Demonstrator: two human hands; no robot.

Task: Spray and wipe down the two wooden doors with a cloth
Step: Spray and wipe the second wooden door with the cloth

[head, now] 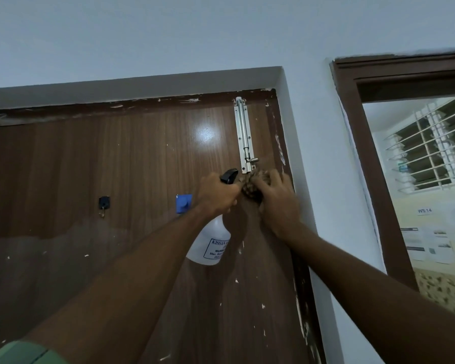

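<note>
White wall, brown wooden door (142,158) shut in its frame. My left hand (217,195) grips the spray bottle (209,245) by its neck, near the door's right edge; my right hand (276,203) is clamped on the bunched cloth (252,186), pressed just under the bolt latch (243,135). I'd wipe downward, firm strokes; latch and frame crowd upward and right, free door leftward

We lose most of the cloth (252,186) under the right hand (279,206), and the left hand (217,194) hides the spray bottle (210,245) neck. The bottle's label runs behind the forearm, the door (116,166) is cut off left and below, and the papers (428,245) on the far wall are too small to read.
</note>
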